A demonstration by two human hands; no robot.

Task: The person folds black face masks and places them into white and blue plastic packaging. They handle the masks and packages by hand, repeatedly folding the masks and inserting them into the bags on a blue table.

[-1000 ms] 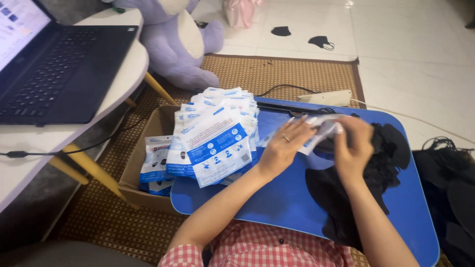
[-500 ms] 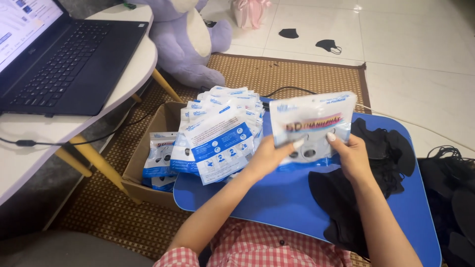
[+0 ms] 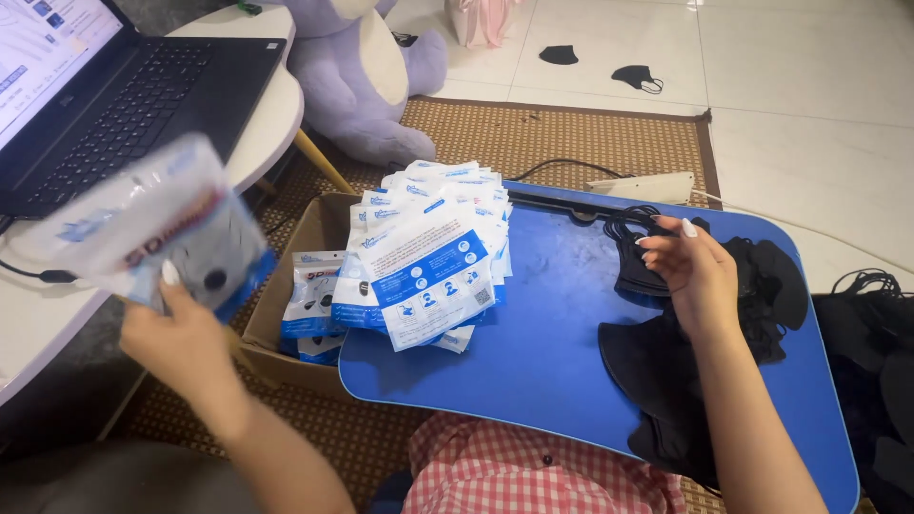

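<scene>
With your left hand (image 3: 186,347) gripping the filled packet (image 3: 152,233) out over the box (image 3: 286,328) just beside it, set it in flat, while your open right hand (image 3: 690,271) hovers over the black masks (image 3: 666,366) beneath it.

free: blue tray (image 3: 552,333) centre | blocked: packet stack (image 3: 433,252) left, black masks (image 3: 705,324) right

One laptop (image 3: 124,95), one cardboard box (image 3: 305,286)
</scene>
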